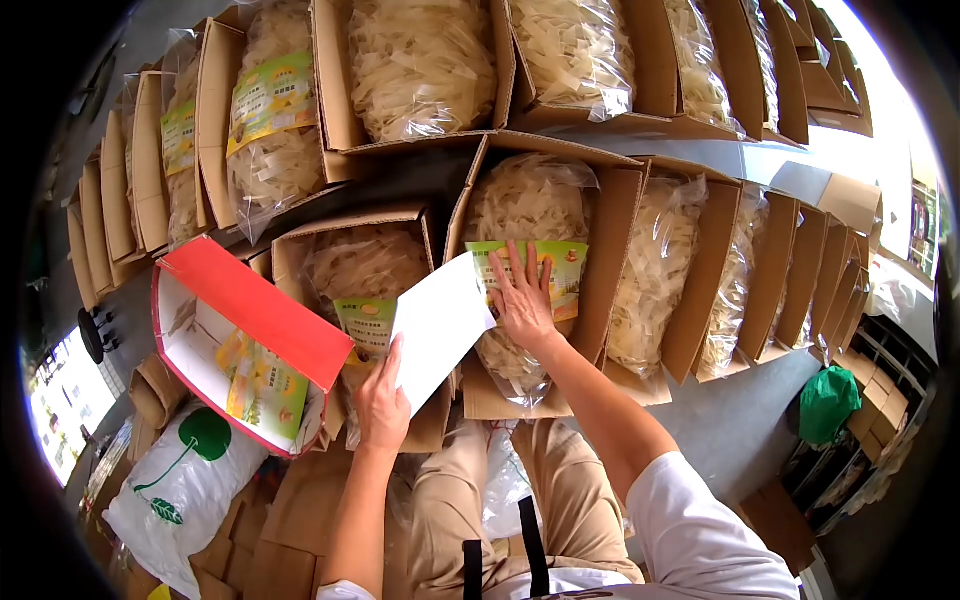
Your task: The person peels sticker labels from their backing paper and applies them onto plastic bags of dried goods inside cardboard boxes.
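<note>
My left hand [382,408] grips the lower edge of a white paper sheet [440,325], which slants up toward the right. With fingers spread, my right hand [526,308] lies flat on a green and yellow label [568,275]. That label is across the front of a clear bag of broad, pale dried noodles [525,200], which stands in an open cardboard box [612,250]. To the left, another boxed noodle bag [365,262] bears a similar green label [367,320], partly hidden by the sheet.
A red and white box [260,315] holding more labels [262,385] is at my left. Rows of open cartons with noodle bags [655,270] extend to both sides and behind. A white plastic sack [185,490] lies lower left; a green bag [829,404] is at far right.
</note>
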`<state>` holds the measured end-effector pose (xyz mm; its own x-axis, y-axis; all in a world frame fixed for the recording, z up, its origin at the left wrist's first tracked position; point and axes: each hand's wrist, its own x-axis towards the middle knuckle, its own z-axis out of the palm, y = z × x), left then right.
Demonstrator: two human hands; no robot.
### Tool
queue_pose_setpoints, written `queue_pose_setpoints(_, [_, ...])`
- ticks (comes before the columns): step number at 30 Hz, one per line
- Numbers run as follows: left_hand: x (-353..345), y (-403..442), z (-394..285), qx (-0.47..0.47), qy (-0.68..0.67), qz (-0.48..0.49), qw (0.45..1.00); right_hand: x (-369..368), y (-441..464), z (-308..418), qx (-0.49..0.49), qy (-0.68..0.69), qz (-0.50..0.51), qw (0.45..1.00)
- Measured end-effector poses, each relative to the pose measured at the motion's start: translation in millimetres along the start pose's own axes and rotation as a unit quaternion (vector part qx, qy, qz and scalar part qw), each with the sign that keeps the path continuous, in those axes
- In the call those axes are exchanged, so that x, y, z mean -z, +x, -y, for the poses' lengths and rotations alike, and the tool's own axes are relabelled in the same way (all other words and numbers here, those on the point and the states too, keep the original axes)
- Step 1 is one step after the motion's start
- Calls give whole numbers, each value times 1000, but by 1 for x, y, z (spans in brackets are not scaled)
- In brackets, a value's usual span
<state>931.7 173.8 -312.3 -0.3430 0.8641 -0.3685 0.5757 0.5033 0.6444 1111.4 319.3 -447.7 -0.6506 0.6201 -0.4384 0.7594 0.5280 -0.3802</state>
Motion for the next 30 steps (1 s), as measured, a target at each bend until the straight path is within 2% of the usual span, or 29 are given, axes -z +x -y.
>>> queue_pose_setpoints(3, [14,-32,-3,39,-12,-61,997,5,-1,9,16,-45,-9,999])
queue_pose_setpoints(4, [21,-39,-3,3,26,-85,996,7,0,13,32,-60,-9,998])
queue_pose_setpoints(5, [27,-49,-1,-33,65,-109,991,6,1,18,68,-20,-38,997])
queue_pose_setpoints(6, [30,-61,6,-30,66,-110,991,3,3,20,71,-19,-36,997])
queue_pose_setpoints(8, [29,-91,28,54,-196,-46,978,-7,7,22,102,-116,75,985])
queue_pose_setpoints(9, [22,-112,45,145,-332,-85,928,-12,8,22,117,-104,39,987])
queue_pose_setpoints(10, [21,-120,51,231,-458,-121,850,-18,9,24,119,-103,40,987])
queue_pose_setpoints(11, [20,-125,58,288,-576,-177,744,-23,10,26,141,-211,47,966])
queue_pose_setpoints(12, [17,-144,99,243,-696,-158,656,-27,11,27,159,-318,53,933])
queue_pose_setpoints(14, [36,-132,91,324,-721,-205,577,-32,5,29,166,-272,50,946])
queue_pose_setpoints(16, [44,-126,95,316,-726,-202,577,-28,-11,31,173,-224,48,958])
queue_pose_setpoints(18, [44,-122,103,317,-767,-190,524,-18,-34,31,255,-176,32,950])
queue_pose_setpoints(20, [46,-122,109,280,-792,-159,518,-7,-61,33,255,-80,6,964])
queue_pose_setpoints(21, [49,-120,104,258,-798,-148,525,-3,-74,35,237,-24,18,971])
queue_pose_setpoints(22, [53,-118,98,236,-802,-137,531,3,-89,36,227,-24,39,973])
queue_pose_setpoints(23, [58,-114,93,258,-796,-133,531,7,-103,36,199,-7,60,978])
queue_pose_setpoints(24, [49,-123,120,256,-797,-131,531,9,-116,36,172,12,80,982])
queue_pose_setpoints(26, [24,-142,196,365,-748,-216,511,18,-139,38,134,54,78,987])
queue_pose_setpoints(27, [34,-122,168,442,-705,-279,479,22,-149,38,95,97,79,988])
queue_pose_setpoints(28, [40,-118,139,437,-708,-276,482,23,-159,39,94,95,72,988])
queue_pose_setpoints(30, [45,-114,86,418,-733,-191,502,23,-174,39,16,257,17,966])
